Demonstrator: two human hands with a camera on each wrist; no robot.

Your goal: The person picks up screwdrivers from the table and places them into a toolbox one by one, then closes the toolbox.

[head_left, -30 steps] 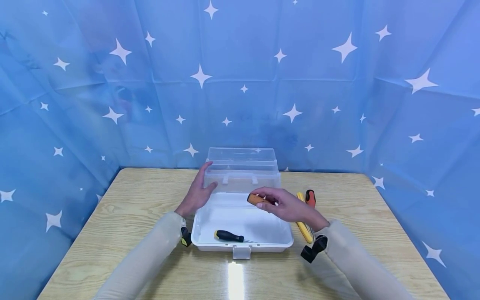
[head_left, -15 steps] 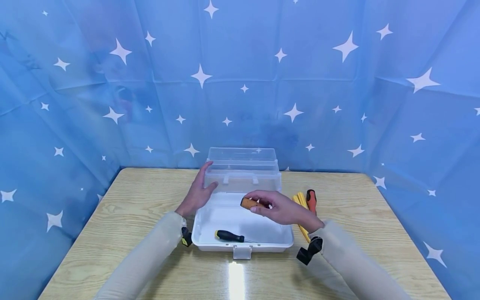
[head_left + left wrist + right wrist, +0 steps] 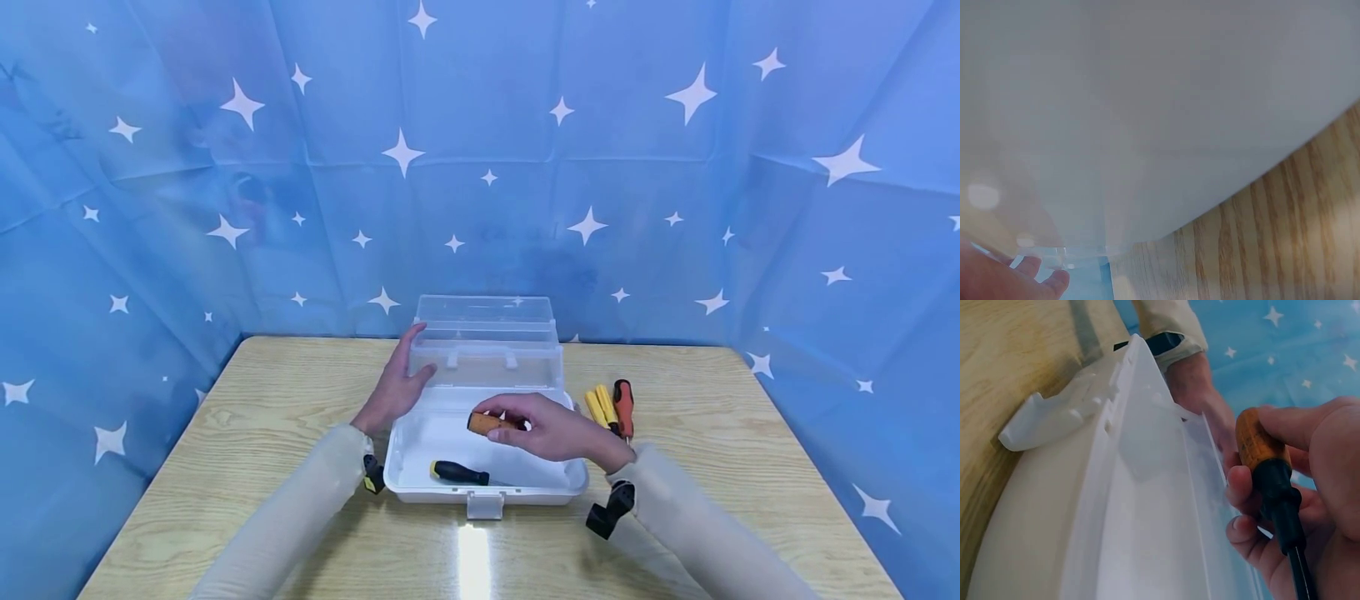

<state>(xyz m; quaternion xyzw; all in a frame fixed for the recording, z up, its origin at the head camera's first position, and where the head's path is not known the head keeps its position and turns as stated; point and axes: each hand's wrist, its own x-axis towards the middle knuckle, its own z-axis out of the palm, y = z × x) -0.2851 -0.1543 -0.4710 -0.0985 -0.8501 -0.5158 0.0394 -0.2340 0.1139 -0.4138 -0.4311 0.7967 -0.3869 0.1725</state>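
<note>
My right hand (image 3: 536, 425) holds a screwdriver (image 3: 1263, 447) with an orange-brown handle and black collar over the toolbox. The handle end points left and its dark shaft runs back under the palm. The white toolbox (image 3: 427, 429) stands open, its clear lid (image 3: 487, 364) raised at the back. My left hand (image 3: 396, 383) holds the lid's left edge, thumb over the front. A black screwdriver (image 3: 459, 473) with a yellow end lies inside, near the toolbox's front wall.
Right of the toolbox, two yellow handles (image 3: 600, 406) and a red-and-black handle (image 3: 623, 402) lie close together on the wooden table (image 3: 300, 392). A clear latch (image 3: 485, 505) hangs at the toolbox front. A blue star-patterned curtain (image 3: 480, 192) stands behind.
My right hand has moved left and toward me with the orange-brown screwdriver, lower over the toolbox. My left hand has stayed at the lid.
</note>
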